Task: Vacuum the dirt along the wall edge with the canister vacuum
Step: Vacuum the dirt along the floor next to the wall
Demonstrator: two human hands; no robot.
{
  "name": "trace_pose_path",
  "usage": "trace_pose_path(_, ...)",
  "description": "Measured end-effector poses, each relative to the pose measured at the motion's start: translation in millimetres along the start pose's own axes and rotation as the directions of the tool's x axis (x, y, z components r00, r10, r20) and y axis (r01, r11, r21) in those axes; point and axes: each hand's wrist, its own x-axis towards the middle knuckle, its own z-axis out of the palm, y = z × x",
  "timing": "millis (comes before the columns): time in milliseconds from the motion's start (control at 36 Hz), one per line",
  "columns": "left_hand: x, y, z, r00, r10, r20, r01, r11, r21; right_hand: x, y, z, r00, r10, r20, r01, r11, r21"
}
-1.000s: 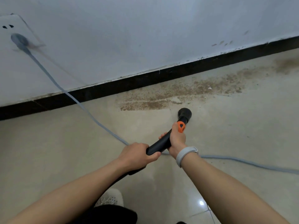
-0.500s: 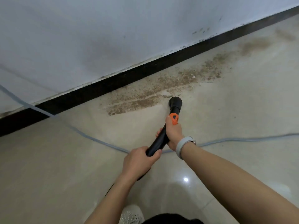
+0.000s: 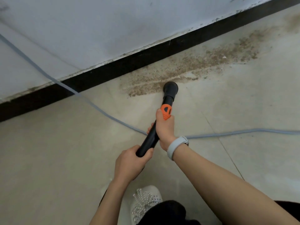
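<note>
At twelve o'clock of the right hand [image 3: 164, 128], the vacuum nozzle [image 3: 170, 88] was set on the dirt [image 3: 191, 65] beside the baseboard [image 3: 146, 60]. The wand [image 3: 148, 141] was gripped by both hands, left hand [image 3: 129, 164] rearward. Risk noted: the power cord [image 3: 103, 112], at nine o'clock, could be snagged.

A: Arms?
B: Both bare, no sleeves in view on either forearm.
A: Wrists?
B: Right wrist has a band [image 3: 176, 147], pale grey-white, smooth, wide strap, small dark bit at its outer edge. Can't tell if watch or tracker. Left wrist has nothing on it.
A: Feet?
B: One shoe [image 3: 146, 200] at the bottom, white, perforated toe, white laces.
A: Legs?
B: Trousers [image 3: 168, 213], black, loose hem over the shoe. More black fabric at the lower right corner.
</note>
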Motion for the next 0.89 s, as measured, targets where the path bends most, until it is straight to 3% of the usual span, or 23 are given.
trace_pose_path(306, -50, -45, 3, 0.966, -0.233, -0.112, 0.206, 0.956, -0.21, -40, 44, 41, 0.979, 0.062, 0.196, -0.027, 0.984, -0.174)
trace_pose_path(500, -59, -55, 12, 0.925, -0.326, -0.194, 0.256, 0.914, -0.313, -45, 56, 60, 0.937, 0.105, 0.333, 0.005, 0.95, -0.313)
trace_pose_path(889, -16, -34, 4, 0.897, -0.349, -0.271, 0.233, 0.895, -0.38, -8, 24, 91, 0.917, 0.099, 0.387, 0.05, 0.933, -0.356)
